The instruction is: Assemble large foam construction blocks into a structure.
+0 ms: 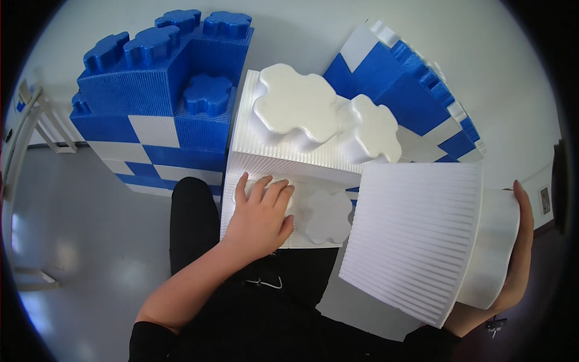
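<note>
My left hand [258, 216] lies with its fingers spread over a rounded white stud [242, 192] on the lower step of a white ribbed block stack [289, 164]. Beside it on that step is another lobed stud [329, 216], in shadow. At the right, my right hand [521, 259] is wrapped round the outer side of a large white ribbed toy building block [416, 238], its fingers against the block's smooth stud [491, 247]. The block is held tilted, stud side to the right, and hides part of the stack. Most of the right palm is hidden.
Two larger white studs [295, 102] rise on the stack's upper step. A tall blue-and-white block pile [163, 133] stands left, another [392, 84] behind right. A pale metal frame [27, 145] stands far left on the grey floor [114, 241]. My knee [194, 223] is close to the left pile.
</note>
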Available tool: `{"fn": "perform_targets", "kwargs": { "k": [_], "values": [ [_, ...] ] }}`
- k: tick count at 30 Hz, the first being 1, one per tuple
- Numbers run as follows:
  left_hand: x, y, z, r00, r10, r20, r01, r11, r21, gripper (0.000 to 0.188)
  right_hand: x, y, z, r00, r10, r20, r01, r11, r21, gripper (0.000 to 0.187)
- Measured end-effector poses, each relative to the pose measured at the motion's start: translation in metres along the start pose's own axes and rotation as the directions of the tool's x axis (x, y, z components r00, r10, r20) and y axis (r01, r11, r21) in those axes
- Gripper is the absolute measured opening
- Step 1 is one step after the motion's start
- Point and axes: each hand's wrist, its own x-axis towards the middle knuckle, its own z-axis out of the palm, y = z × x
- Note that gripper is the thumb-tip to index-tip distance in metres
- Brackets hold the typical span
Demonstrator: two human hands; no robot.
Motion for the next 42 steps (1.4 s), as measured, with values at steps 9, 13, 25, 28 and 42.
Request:
{"fn": "perform_targets", "kwargs": {
  "k": [9,13,25,28,42],
  "values": [
    [-0.025,-0.037,0.008,0.852,-0.518,-0.076,0.166,0.405,-0.899,0.028,0.005,0.038,0.003,0.825,-0.310,0.472,0.176,0.935,0.307,0.113],
    [-0.039,-0.064,0.024,0.813,-0.554,0.178,0.258,0.069,-0.964,0.038,0.021,0.006,0.055,0.717,-0.473,0.512,0.328,0.877,0.351,0.121],
    [-0.050,-0.070,-0.004,0.861,-0.502,0.088,0.248,0.263,-0.932,0.071,0.035,-0.027,0.138,0.611,-0.509,0.606,0.357,0.861,0.363,0.121],
    [-0.050,-0.061,-0.025,0.839,-0.529,0.126,0.348,0.345,-0.872,0.072,0.038,-0.033,0.140,0.591,-0.481,0.648,0.363,0.875,0.318,0.134],
    [-0.044,-0.089,-0.025,0.728,-0.532,0.433,0.558,0.093,-0.824,0.099,0.066,-0.027,0.188,0.628,-0.505,0.592,0.452,0.856,0.251,0.138]
  ]
}}
